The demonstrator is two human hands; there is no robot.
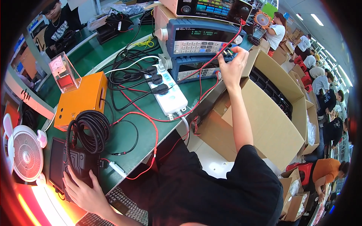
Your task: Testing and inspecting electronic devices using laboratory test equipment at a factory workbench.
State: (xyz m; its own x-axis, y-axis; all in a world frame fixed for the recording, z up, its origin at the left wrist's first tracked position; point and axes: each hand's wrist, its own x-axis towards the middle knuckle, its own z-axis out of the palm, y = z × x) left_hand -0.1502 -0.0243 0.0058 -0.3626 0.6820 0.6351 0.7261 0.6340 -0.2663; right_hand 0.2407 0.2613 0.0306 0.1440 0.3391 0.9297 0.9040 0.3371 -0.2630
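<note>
My left hand (86,191) lies with spread fingers on a black ribbed device (83,165), beside a coil of black corrugated cable (92,130). My right hand (233,69) reaches to the front right of the stacked blue bench instruments, the upper one (201,39) with a lit display. Its thumb and fingers pinch a small dark and green plug (228,54) near the sockets; the exact contact is hidden. A red lead (211,60) runs close by the fingertips. A red cable (156,135) leads to a white connector (117,169) near the black device.
A white power strip (169,96) with black plugs lies mid-table. An orange box (83,100) carries a clear-cased meter (64,73). At the left stand a fan (26,154) and a glowing lamp. Cardboard boxes (260,124) are on the right; a keyboard (128,207) is below. Other people work nearby.
</note>
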